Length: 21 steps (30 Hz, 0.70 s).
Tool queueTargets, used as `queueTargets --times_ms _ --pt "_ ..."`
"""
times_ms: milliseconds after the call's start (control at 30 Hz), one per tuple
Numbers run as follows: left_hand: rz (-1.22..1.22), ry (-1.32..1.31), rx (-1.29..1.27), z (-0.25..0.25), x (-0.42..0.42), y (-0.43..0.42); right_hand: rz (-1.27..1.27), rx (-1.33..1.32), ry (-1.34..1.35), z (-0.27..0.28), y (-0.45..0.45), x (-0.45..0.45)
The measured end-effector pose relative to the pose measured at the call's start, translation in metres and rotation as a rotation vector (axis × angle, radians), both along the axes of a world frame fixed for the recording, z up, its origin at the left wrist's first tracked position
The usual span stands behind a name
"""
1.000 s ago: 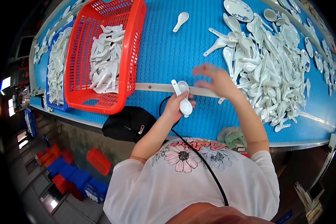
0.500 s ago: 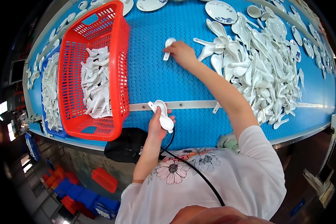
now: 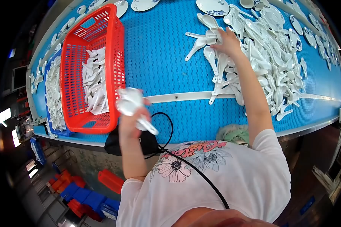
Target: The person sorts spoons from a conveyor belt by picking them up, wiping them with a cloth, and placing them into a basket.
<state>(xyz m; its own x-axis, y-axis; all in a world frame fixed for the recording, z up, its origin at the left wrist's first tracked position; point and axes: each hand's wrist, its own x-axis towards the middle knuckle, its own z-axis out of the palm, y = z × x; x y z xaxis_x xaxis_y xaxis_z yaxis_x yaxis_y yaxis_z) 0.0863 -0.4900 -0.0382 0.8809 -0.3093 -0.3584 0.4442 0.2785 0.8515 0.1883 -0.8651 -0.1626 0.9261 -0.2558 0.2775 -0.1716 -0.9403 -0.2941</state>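
Note:
My left hand (image 3: pixel 129 123) is closed around white ceramic spoons (image 3: pixel 129 101), blurred by motion, beside the near right side of the red basket (image 3: pixel 119 56). How many spoons it holds cannot be made out. Across the belt, my right hand (image 3: pixel 229 43) is at the left edge of a large heap of white spoons (image 3: pixel 267 60). Its fingers are apart, over a few spoons lying at the heap's edge. Inside the basket lie many more white spoons (image 3: pixel 96 81).
A blue crate (image 3: pixel 66 132) of spoons stands left of the basket. Patterned plates (image 3: pixel 213 6) and small cups (image 3: pixel 247 3) sit along the far side of the blue belt (image 3: pixel 159 56). A pale strip (image 3: pixel 193 97) crosses it. A green cloth (image 3: pixel 236 134) lies at the near edge.
My left hand has moved left toward the basket with its spoons. My right hand has gone from a lone spoon mid-belt to the heap on the right; that spoon is gone from the belt.

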Motion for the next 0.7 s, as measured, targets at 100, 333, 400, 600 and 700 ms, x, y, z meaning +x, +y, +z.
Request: queueTargets --times_ms 100,333,400,600,700 --pt "0.402 -0.100 0.035 0.023 0.036 0.055 0.061 0.002 0.236 0.013 0.024 -0.010" --pt "0.565 -0.147 0.391 -0.018 0.088 0.148 0.441 0.248 -0.086 0.006 0.100 -0.076" --pt "0.827 -0.671 0.961 -0.027 0.067 0.131 0.456 0.297 -0.107 0.006 0.103 -0.091" --pt "0.296 -0.793 0.834 -0.013 -0.033 0.010 0.327 0.754 -0.366 0.033 0.079 -0.128" --pt "0.028 -0.486 0.506 -0.042 -0.057 -0.026 0.003 1.377 -0.411 0.048 0.066 -0.143"
